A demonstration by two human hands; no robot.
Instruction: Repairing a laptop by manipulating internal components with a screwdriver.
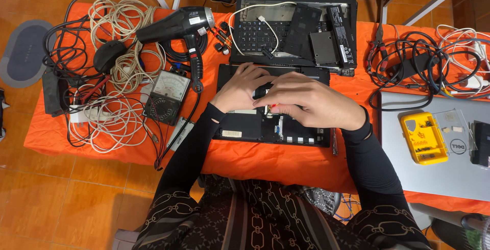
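Hands crowd the opened laptop [245, 127]: your left hand [240, 88] and right hand [306, 99] pinch, seemingly, a small black part [261, 91]; slipping could scrape the board.

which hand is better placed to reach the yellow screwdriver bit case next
Right, probably. The yellow bit case lies on the grey laptop at the person's right, nearer the right hand. The left hand is farther off, across the opened laptop base.

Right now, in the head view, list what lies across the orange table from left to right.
Black mouse → analog multimeter → left hand → right hand on the opened laptop base → yellow screwdriver bit case on the silver laptop.
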